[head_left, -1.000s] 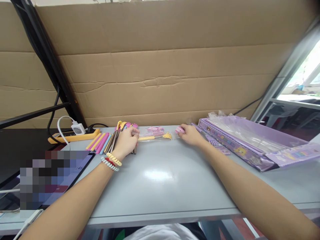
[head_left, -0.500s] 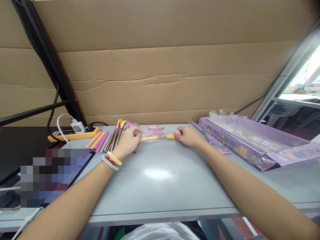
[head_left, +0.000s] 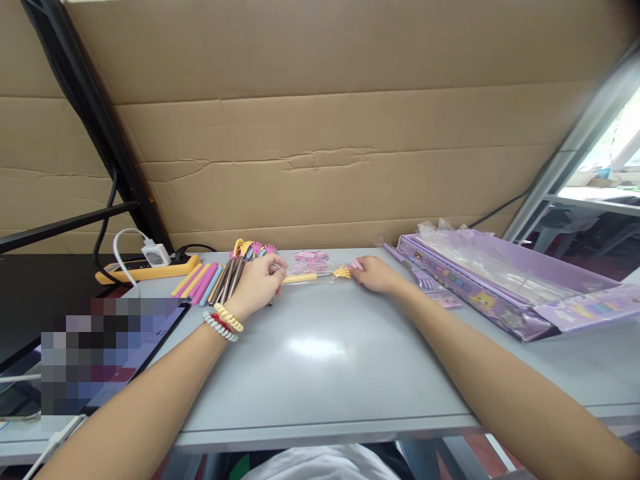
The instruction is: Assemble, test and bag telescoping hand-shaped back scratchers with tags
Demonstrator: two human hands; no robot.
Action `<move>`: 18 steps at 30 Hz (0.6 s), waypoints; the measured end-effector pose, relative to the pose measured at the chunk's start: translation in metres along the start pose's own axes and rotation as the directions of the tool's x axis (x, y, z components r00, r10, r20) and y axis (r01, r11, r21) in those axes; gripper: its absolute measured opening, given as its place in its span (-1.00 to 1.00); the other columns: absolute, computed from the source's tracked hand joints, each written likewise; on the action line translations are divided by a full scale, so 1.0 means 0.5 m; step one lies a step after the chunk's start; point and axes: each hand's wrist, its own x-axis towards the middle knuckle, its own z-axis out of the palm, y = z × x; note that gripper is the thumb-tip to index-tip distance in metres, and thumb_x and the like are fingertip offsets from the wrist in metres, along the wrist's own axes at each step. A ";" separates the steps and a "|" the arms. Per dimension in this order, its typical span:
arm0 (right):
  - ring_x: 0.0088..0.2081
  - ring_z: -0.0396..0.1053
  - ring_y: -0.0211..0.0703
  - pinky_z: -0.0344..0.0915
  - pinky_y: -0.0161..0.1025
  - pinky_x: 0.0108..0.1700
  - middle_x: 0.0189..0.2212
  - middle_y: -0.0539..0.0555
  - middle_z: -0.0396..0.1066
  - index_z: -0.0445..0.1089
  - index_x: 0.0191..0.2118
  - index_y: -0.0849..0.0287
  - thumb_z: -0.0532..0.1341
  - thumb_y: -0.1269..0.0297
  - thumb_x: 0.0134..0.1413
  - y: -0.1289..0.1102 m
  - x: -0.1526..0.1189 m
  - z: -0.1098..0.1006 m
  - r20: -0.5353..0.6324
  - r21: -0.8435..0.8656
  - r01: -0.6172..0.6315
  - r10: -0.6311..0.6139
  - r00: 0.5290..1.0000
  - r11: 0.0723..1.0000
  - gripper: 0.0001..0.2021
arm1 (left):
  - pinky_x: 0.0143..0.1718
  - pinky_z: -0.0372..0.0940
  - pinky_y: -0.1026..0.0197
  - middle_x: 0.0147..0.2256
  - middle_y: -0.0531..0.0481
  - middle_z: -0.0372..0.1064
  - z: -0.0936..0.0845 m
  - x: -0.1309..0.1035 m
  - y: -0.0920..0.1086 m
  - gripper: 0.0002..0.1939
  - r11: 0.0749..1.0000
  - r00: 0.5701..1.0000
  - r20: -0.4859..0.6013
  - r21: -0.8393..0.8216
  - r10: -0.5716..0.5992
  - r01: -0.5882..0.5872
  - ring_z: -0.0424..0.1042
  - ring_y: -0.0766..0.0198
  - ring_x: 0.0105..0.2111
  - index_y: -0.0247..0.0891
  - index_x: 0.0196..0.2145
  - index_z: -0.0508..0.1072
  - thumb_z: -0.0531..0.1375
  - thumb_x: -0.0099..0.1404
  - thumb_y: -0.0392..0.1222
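A yellow telescopic back scratcher (head_left: 300,278) with a hand-shaped tip lies across the table inside a clear plastic bag (head_left: 327,280). My left hand (head_left: 259,279) is closed on the handle end of the bag, its fingers curled together. At the other end, beside the yellow tip, my right hand (head_left: 373,273) pinches a small pink printed card (head_left: 356,265); whether it also grips the bag's edge is hard to see. Behind the scratcher lie more pink cards (head_left: 310,257). Partly behind my left hand is a bunch of back scratchers (head_left: 227,280) with coloured handles and metal rods.
On the right stands an open purple display box (head_left: 475,287) with clear bags in it. A purple back scratcher (head_left: 420,273) rests against its near left side. At left are a tablet (head_left: 150,347), a yellow power strip (head_left: 150,269) and cables. Cardboard (head_left: 320,193) walls the back.
My right hand has shifted very slightly, and the pink card in it now sits just right of the scratcher's tip. My left hand stays almost still.
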 end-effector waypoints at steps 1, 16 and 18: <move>-0.43 0.27 -0.17 0.05 -0.30 -0.41 -0.45 0.13 0.38 0.24 -0.49 0.17 0.00 0.16 0.12 0.001 0.000 0.000 0.002 -0.004 -0.015 0.015 1.000 1.000 -0.74 | -0.64 0.11 0.30 -0.73 0.16 0.28 0.000 -0.001 0.000 -0.84 1.000 1.000 0.000 0.001 0.004 -0.004 0.20 0.35 -0.73 -0.24 -0.32 0.37 0.07 0.14 -0.18; -0.37 0.35 -0.12 0.07 -0.28 -0.42 -0.34 0.19 0.44 0.33 -0.40 0.17 0.03 0.18 0.09 0.004 0.003 -0.003 -0.040 -0.062 -0.150 0.148 0.988 0.987 -0.78 | -0.63 0.12 0.31 -0.70 0.13 0.29 0.005 -0.003 -0.001 -0.83 1.000 0.999 0.042 0.000 0.019 -0.019 0.23 0.34 -0.69 -0.25 -0.30 0.37 0.07 0.14 -0.20; -0.37 0.34 -0.12 0.06 -0.28 -0.42 -0.35 0.18 0.44 0.33 -0.40 0.16 0.03 0.22 0.08 0.005 0.002 -0.003 -0.053 -0.068 -0.154 0.150 0.987 0.986 -0.80 | -0.63 0.13 0.31 -0.70 0.13 0.29 0.005 -0.003 -0.001 -0.83 1.000 0.999 0.046 -0.006 0.020 -0.020 0.23 0.34 -0.69 -0.25 -0.30 0.37 0.07 0.14 -0.19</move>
